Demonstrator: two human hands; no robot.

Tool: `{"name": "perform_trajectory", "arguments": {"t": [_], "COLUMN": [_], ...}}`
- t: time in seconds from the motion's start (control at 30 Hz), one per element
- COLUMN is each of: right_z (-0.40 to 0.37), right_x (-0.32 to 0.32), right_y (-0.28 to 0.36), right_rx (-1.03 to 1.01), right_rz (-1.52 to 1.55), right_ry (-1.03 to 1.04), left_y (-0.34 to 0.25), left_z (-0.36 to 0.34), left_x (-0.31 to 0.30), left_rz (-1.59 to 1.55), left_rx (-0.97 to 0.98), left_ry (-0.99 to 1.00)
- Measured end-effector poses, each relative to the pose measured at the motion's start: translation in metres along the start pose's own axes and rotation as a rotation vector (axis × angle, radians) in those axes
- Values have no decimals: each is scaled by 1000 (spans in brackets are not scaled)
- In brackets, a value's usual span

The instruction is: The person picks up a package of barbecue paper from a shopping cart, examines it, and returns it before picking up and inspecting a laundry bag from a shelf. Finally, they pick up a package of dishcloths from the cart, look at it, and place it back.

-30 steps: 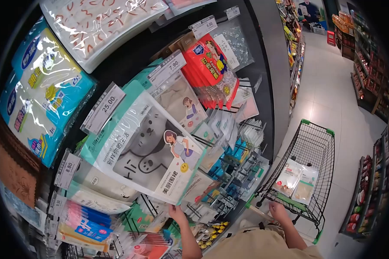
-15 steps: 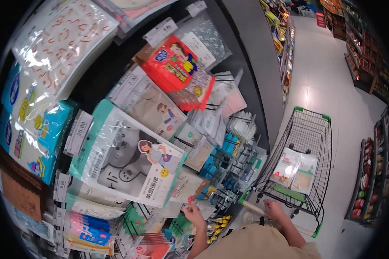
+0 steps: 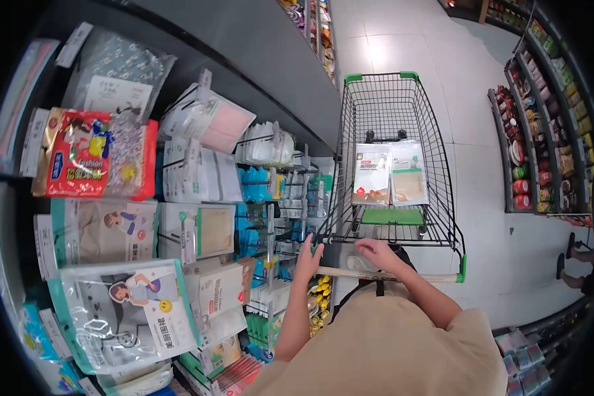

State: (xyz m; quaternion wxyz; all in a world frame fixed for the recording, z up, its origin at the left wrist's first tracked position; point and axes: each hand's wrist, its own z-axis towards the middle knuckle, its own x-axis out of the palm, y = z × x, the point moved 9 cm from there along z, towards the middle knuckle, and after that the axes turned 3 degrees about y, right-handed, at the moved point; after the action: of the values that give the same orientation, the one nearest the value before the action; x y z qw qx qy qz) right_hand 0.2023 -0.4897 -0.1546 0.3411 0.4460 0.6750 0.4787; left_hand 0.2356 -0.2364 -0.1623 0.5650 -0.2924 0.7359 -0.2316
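Currently at the handle (image 3: pixel 342 271) of a shopping cart (image 3: pixel 434 165): two bare hands

The left hand (image 3: pixel 307 256), near the middle of the frame, has its thumb parted from its fingers, grips nothing visible, and is just beside the handle's left end. To its right, the right hand (image 3: pixel 375 253) is loosely bent over the bar; whether it touches the bar, or how closed it is, I cannot tell. Below both, a beige top (image 3: pixel 383 343) fills the lower centre.

The cart extends from the centre to the upper centre. Inside lie two flat packages side by side, a left one (image 3: pixel 372 175) and a right one (image 3: pixel 409 175), beyond a green panel (image 3: pixel 393 216).

Farther out, hanging goods crowd the left half: a red pack (image 3: pixel 92 158) at the upper left and a teal-edged package (image 3: pixel 122 317) at the lower left. Stocked shelves (image 3: pixel 534 152) line the right side. Another person's feet (image 3: pixel 577 264) show at the right edge, on a pale floor (image 3: pixel 475 277).
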Motion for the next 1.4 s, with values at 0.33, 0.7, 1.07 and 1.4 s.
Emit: {"name": "perform_trajectory", "arguments": {"t": [0.33,0.7,1.07,1.4], "right_z": [55,160,174,215], "right_x": [-110,-154,-131,-146], "right_y": [-89,-353,-394,-348], "right_rx": [115,611,624,742], "right_rz": [239,193,-45,-153], "right_ry": [-388,-502,-615,-711], "left_y": [32,5,18,16], "left_z": [61,58,60,63], "left_x": [47,41,44,43], "left_rz": [254,201,199,138], "left_rx": [-175,-365,-452,-408], "left_ry": [201,286,311,260]}}
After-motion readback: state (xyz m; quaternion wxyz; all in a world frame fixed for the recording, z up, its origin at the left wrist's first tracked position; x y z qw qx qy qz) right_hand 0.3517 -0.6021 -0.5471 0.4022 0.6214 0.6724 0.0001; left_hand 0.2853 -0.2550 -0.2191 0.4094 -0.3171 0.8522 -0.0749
